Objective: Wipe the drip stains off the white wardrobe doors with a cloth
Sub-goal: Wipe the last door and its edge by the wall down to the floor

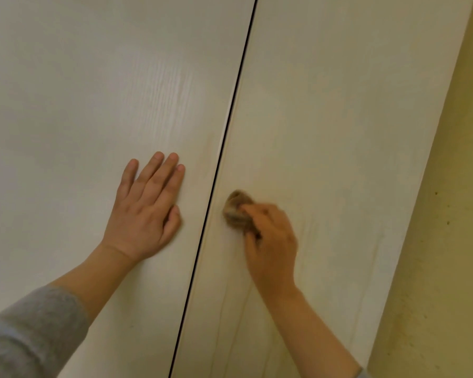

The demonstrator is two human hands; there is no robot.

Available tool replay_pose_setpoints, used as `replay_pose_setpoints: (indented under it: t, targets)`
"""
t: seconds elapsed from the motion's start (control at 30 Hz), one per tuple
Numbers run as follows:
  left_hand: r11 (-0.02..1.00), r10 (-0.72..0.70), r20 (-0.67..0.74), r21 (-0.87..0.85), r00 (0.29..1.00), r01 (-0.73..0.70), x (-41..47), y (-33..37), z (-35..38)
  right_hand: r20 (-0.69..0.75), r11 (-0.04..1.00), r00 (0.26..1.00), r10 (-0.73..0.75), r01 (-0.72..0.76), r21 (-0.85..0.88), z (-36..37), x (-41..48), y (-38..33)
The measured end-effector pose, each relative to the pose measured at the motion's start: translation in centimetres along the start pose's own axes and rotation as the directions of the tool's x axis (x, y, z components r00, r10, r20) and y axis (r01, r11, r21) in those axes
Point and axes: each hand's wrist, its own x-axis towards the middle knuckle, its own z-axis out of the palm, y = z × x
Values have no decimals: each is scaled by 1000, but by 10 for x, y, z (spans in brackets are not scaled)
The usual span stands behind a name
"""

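A: Where does the camera sit?
B: On the person's head, one wide-angle view, facing the wardrobe doors (120, 77) straight ahead.
A: How near?
B: Close: the doors fill nearly the whole frame, and both forearms reach in from the bottom edge, left hand (145, 211) and right hand (271, 241) at the panels.
A: Level?
B: No, tilted: the dark gap (216, 170) between the doors runs slantwise, and a strip of yellow wall (448, 241) shows along the right edge.

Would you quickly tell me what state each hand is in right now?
Left hand: open, flat on the left wardrobe door.
Right hand: closed around the bunched cloth, on the right wardrobe door.
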Motion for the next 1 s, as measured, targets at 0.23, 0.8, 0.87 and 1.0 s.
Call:
replay_pose_setpoints:
  t: [0.23,0.8,0.87,1.0]
  targets:
    - [1000,2,13,8,1000,-2,-1,0,-1,217,992,973,-74,50,115,-14,-44,-10]
    - [1000,7,8,15,1000,-7,0,1,-2,123,996,992,36,-46,80,-7,-70,2]
    - [1000,4,6,10,1000,-4,0,2,-2,120,988,989,82,-97,121,-21,-62,6]
    - [1000,10,-3,10,1000,-10,0,1,-1,-151,991,980,130,-131,1,-49,8,34]
